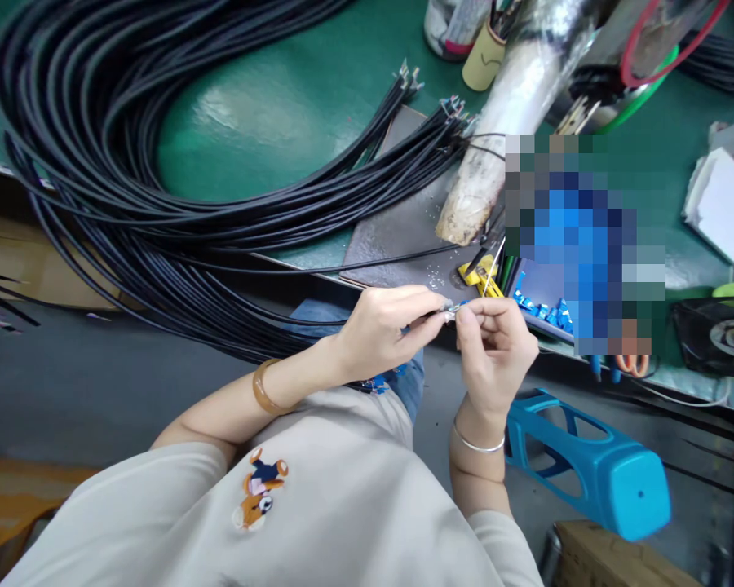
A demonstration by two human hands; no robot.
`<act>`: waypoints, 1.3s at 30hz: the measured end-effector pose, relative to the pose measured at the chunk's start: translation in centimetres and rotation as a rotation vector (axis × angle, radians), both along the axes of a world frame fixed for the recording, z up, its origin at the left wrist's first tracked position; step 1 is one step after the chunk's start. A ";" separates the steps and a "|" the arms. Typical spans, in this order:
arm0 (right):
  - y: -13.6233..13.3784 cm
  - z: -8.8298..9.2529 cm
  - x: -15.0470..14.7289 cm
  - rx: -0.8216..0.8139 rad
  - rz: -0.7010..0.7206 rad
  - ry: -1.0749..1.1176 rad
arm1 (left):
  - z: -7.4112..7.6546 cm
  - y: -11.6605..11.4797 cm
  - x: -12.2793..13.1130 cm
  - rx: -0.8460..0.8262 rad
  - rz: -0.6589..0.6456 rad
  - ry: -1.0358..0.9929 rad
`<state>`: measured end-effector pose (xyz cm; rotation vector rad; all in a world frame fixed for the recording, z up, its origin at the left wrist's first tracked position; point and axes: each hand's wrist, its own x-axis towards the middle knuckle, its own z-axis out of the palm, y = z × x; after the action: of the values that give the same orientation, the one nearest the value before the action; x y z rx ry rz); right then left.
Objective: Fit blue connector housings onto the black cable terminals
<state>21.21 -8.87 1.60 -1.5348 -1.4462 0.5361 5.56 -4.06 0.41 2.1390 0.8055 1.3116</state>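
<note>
My left hand (382, 330) and my right hand (495, 350) meet in front of me, just below the table edge. Both pinch a small blue connector piece (456, 308) with a metal tip between thumb and fingers. A thin black cable (318, 269) runs from the left hand back to the table. A large coil of black cables (91, 163) lies on the green table (294, 106), its stripped ends (449, 110) fanned out toward the middle. More small blue connectors (541, 308) lie in a tray at the table edge.
A dark mat (404, 232) lies at the table edge under a wrapped silver tube (514, 114). Yellow-handled pliers (480, 275) lie beside the tray. A blue plastic stool (587, 461) stands on the floor at right. Cups, tape rolls and white paper sit at the back right.
</note>
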 end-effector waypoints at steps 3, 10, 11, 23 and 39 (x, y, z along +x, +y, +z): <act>0.4 0.2 0.3 0.156 -0.148 0.037 | 0.3 0.0 0.1 -0.066 -0.012 -0.049; 0.8 0.0 0.1 0.504 -0.233 0.081 | 0.1 0.3 0.4 -0.167 0.004 -0.139; 0.8 -0.2 0.0 0.498 -0.227 0.037 | 0.1 0.5 0.5 -0.195 0.002 -0.145; 1.2 -1.4 -0.2 0.424 -0.074 -0.278 | 0.4 1.7 1.8 -0.733 -0.136 -0.343; 1.7 -1.0 -0.1 0.442 -0.056 -0.291 | 1.0 2.5 1.5 -0.832 -0.203 -0.355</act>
<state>21.08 -7.16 0.58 -1.3245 -1.6041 -0.0498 7.04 -1.52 1.42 1.2530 0.7727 0.9647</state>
